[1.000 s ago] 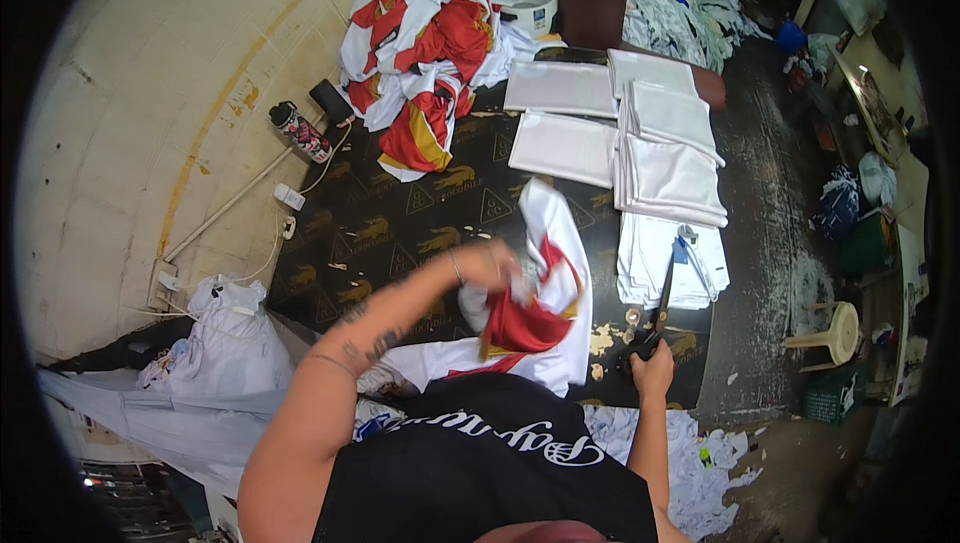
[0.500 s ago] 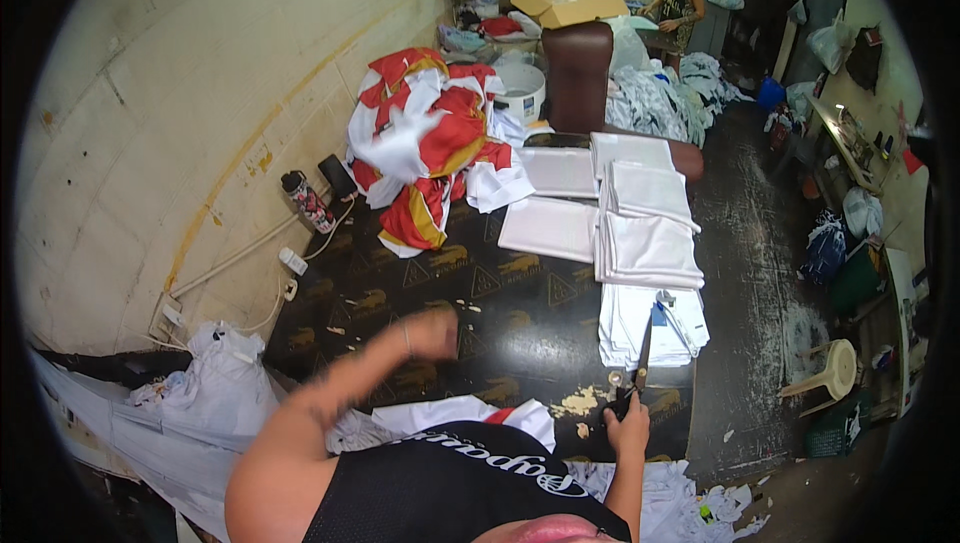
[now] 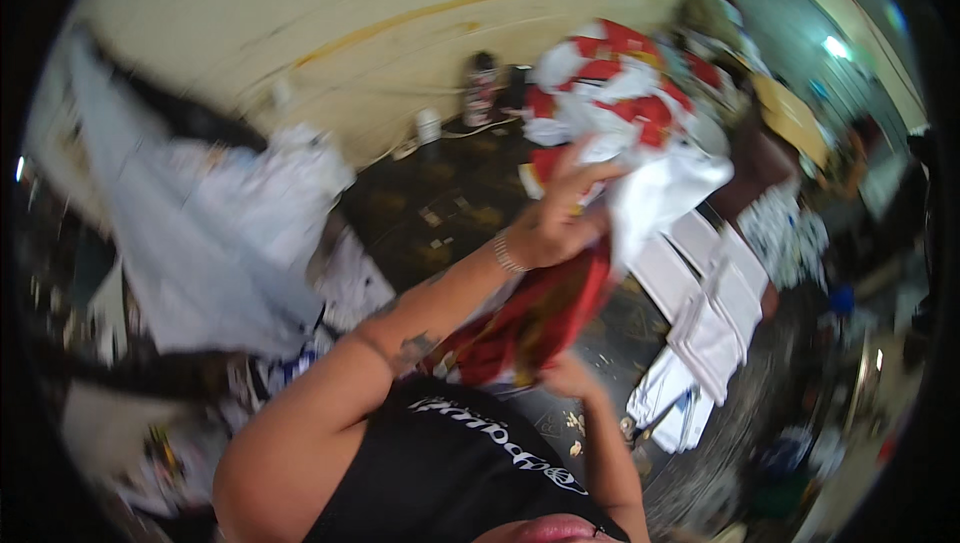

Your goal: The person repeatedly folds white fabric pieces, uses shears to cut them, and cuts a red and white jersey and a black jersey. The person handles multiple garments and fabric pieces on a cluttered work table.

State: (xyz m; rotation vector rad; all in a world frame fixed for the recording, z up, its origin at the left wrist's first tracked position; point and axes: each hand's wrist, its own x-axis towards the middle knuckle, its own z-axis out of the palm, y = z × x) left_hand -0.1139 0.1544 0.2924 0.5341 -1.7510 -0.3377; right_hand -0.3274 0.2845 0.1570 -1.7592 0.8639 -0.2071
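Head view: red and white cloth being lifted in both hands, frame heavily blurred.

The left hand (image 3: 548, 228) is gripping the red and white cloth (image 3: 560, 313) raised above the dark table (image 3: 420, 213); the right hand (image 3: 568, 378) is sitting under its hanging folds, grasp impossible to tell. The trailing cloth is risking a snag on the folded white stacks (image 3: 715, 303) beside it. Blur is smearing the red and white heap (image 3: 610, 93) behind.

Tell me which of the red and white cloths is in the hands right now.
The near cloth, gripped at its top by the left hand, right hand lower on it. The other red and white pile lies untouched by the wall.
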